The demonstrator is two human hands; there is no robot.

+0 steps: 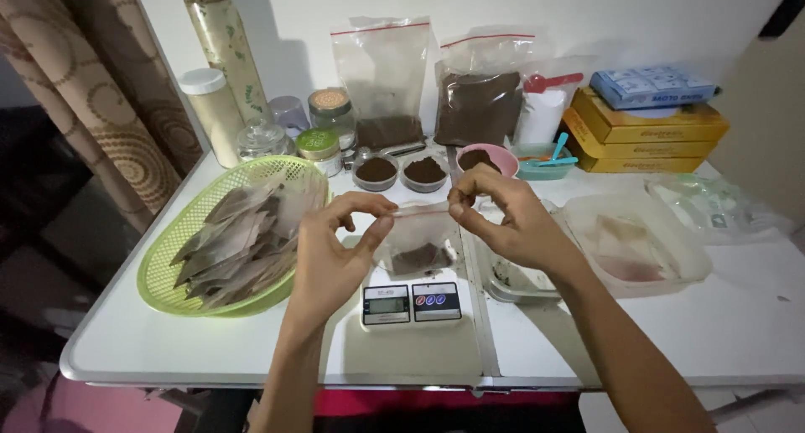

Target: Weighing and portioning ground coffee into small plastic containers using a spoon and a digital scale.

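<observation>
Your left hand (331, 248) and right hand (503, 215) each pinch one top corner of a small clear pouch (417, 240), thumb and forefinger pressed together on the thin film, pulling its mouth taut between them. The pouch hangs just above a flat white scale (411, 303) near the table's front edge; a little dark brown powder sits in its bottom.

At the left edge a round lime-green basket (172, 265) of perforated plastic holds a heap of flat, papery brown sachets (235, 240). Behind the scale stand two shallow round dishes (400, 171) filled with brown powder, and a pink bowl (495, 158) just beside them. Along the back edge lean two glossy zip bags (436, 85), part full of dark powder, with lidded jars (323, 127) and a tall patterned roll (226, 51) to their left. Toward the right back corner lie stacked yellow cartons (641, 135) with a blue box on top. Right of your right hand rests a translucent square tub (646, 244), and below that hand a smaller clear tray (516, 282).

The table (671, 332) is smooth white with rounded corners and a seam down its middle. A plain white wall stands behind; a brown swirled curtain (101, 106) hangs at the left.
</observation>
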